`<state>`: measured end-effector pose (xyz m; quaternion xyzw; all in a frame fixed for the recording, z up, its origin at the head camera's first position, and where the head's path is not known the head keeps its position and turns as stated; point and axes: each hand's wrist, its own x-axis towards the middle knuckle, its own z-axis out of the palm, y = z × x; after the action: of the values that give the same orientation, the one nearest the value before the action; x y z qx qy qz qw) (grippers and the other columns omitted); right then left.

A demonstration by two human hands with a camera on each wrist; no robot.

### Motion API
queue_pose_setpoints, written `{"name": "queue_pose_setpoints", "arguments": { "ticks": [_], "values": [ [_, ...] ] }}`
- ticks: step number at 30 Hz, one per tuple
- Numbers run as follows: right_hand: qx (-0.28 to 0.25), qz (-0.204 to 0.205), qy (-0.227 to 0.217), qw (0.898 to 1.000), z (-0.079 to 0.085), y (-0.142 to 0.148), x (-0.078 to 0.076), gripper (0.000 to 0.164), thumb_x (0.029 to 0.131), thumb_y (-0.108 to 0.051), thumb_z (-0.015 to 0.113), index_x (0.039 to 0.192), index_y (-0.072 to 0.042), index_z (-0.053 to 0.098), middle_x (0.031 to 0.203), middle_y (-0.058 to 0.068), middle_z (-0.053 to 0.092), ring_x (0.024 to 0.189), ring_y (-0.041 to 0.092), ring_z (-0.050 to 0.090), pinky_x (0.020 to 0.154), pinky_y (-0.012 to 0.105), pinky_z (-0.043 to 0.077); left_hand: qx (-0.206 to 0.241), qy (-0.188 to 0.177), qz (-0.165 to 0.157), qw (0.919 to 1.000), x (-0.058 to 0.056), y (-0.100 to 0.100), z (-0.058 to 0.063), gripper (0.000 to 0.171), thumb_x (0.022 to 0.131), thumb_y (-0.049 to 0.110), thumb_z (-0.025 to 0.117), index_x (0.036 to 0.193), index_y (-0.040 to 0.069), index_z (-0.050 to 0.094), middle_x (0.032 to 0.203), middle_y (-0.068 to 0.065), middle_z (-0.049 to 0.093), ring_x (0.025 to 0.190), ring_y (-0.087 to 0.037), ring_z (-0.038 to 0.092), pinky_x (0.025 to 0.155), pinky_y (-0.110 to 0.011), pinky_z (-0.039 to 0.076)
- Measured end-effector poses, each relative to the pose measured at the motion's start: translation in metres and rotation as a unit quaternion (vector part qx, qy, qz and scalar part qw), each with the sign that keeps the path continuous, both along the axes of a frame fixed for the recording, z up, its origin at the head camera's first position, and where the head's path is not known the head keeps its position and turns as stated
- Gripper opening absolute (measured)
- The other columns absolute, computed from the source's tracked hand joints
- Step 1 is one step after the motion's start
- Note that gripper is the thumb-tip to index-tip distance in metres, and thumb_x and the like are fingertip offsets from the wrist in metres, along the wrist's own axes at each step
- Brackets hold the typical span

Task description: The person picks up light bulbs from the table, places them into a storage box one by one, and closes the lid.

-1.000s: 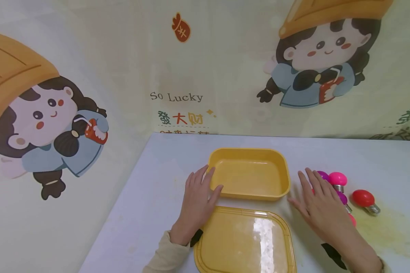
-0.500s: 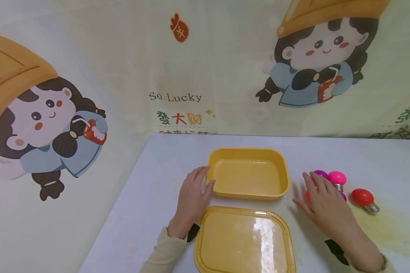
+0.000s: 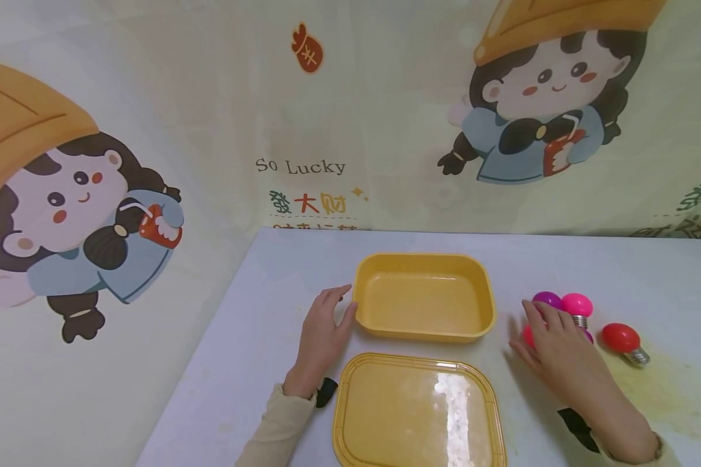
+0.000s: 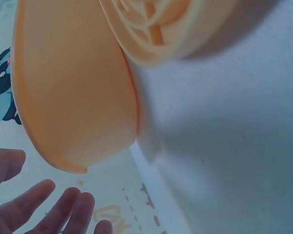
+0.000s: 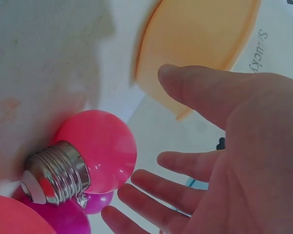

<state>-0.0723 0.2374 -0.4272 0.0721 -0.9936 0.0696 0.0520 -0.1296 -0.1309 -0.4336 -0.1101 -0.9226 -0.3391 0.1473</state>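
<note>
An open yellow plastic box (image 3: 424, 329) stands on the white table, with its yellow lid (image 3: 409, 415) lying flat in front of it. My left hand (image 3: 321, 334) is beside the box's left wall, fingers loosely bent and holding nothing; the left wrist view shows a gap between fingertips and box. Over a cluster of coloured light bulbs to the right hovers my right hand (image 3: 566, 350), its fingers spread and grasping nothing. Near its fingers in the right wrist view is a pinkish-red bulb (image 5: 100, 148) with a metal screw base. Part of the cluster is hidden under this hand.
A purple bulb (image 3: 547, 299) and a pink bulb (image 3: 577, 304) sit at the back of the cluster. Farther right, a red bulb (image 3: 621, 338) lies by itself. A printed cloth (image 3: 397, 130) hangs behind the table (image 3: 239, 363).
My left hand has drawn back leftward, away from the box's wall. My right hand has shifted slightly right and nearer, its fingers bending a little over the bulbs. Box and lid stay in place.
</note>
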Motion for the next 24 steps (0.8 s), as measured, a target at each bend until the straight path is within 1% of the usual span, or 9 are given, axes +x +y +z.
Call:
{"name": "queue_pose_setpoints", "arguments": {
  "ticks": [2, 5, 10, 15, 17, 20, 24],
  "values": [
    [-0.003, 0.0, -0.005, 1.0, 0.0, 0.0, 0.0, 0.085, 0.078, -0.036, 0.083, 0.14, 0.007, 0.044, 0.131, 0.036, 0.046, 0.121, 0.055, 0.04, 0.086, 0.072, 0.047, 0.014, -0.014, 0.0, 0.9998, 0.0, -0.001, 0.0, 0.037, 0.099, 0.03, 0.062, 0.132, 0.014, 0.062, 0.126, -0.003, 0.062, 0.111, -0.02, 0.061, 0.093, -0.043, 0.053],
    [-0.005, 0.004, -0.008, 1.0, -0.001, 0.002, 0.0, 0.083, 0.079, -0.035, 0.082, 0.139, 0.007, 0.044, 0.131, 0.036, 0.047, 0.12, 0.056, 0.042, 0.086, 0.071, 0.048, 0.032, -0.028, -0.002, 0.9991, -0.001, -0.001, 0.0, 0.037, 0.099, 0.03, 0.062, 0.132, 0.013, 0.062, 0.125, -0.003, 0.062, 0.11, -0.022, 0.062, 0.093, -0.043, 0.053],
    [-0.007, 0.014, -0.008, 1.0, -0.002, 0.005, -0.001, 0.076, 0.083, -0.031, 0.079, 0.138, 0.009, 0.044, 0.13, 0.038, 0.049, 0.12, 0.057, 0.045, 0.088, 0.07, 0.048, 0.05, -0.043, -0.013, 0.9977, -0.004, -0.002, -0.001, 0.038, 0.098, 0.027, 0.063, 0.132, 0.011, 0.062, 0.12, -0.004, 0.063, 0.106, -0.021, 0.063, 0.092, -0.04, 0.054],
    [-0.006, 0.012, -0.035, 0.999, -0.001, 0.007, -0.002, 0.073, 0.084, -0.027, 0.079, 0.138, 0.008, 0.046, 0.131, 0.037, 0.049, 0.123, 0.056, 0.042, 0.085, 0.069, 0.049, 0.072, -0.055, -0.024, 0.9956, -0.007, -0.002, -0.004, 0.037, 0.098, 0.026, 0.064, 0.131, 0.009, 0.062, 0.116, -0.006, 0.065, 0.102, -0.019, 0.065, 0.09, -0.04, 0.055],
    [-0.006, 0.014, -0.05, 0.999, -0.001, 0.009, -0.002, 0.072, 0.083, -0.023, 0.08, 0.138, 0.008, 0.046, 0.132, 0.037, 0.048, 0.124, 0.056, 0.041, 0.083, 0.069, 0.05, 0.085, -0.065, -0.025, 0.994, -0.008, -0.003, -0.005, 0.037, 0.098, 0.026, 0.064, 0.13, 0.009, 0.062, 0.115, -0.006, 0.065, 0.102, -0.019, 0.066, 0.09, -0.039, 0.056],
    [-0.005, 0.019, -0.068, 0.997, 0.001, 0.01, -0.002, 0.072, 0.079, -0.014, 0.083, 0.138, 0.008, 0.047, 0.133, 0.036, 0.047, 0.124, 0.056, 0.039, 0.081, 0.068, 0.052, 0.114, -0.084, -0.026, 0.9895, -0.01, -0.004, -0.006, 0.035, 0.097, 0.025, 0.066, 0.128, 0.009, 0.064, 0.112, -0.006, 0.066, 0.1, -0.019, 0.066, 0.086, -0.035, 0.057],
    [-0.005, 0.02, -0.089, 0.996, 0.001, 0.012, -0.004, 0.077, 0.07, -0.004, 0.087, 0.136, 0.008, 0.05, 0.133, 0.037, 0.046, 0.124, 0.057, 0.039, 0.079, 0.067, 0.052, 0.15, -0.099, -0.031, 0.9832, -0.012, -0.006, -0.01, 0.032, 0.095, 0.022, 0.068, 0.125, 0.008, 0.066, 0.107, -0.007, 0.067, 0.096, -0.02, 0.066, 0.082, -0.029, 0.058]
  ]
}}
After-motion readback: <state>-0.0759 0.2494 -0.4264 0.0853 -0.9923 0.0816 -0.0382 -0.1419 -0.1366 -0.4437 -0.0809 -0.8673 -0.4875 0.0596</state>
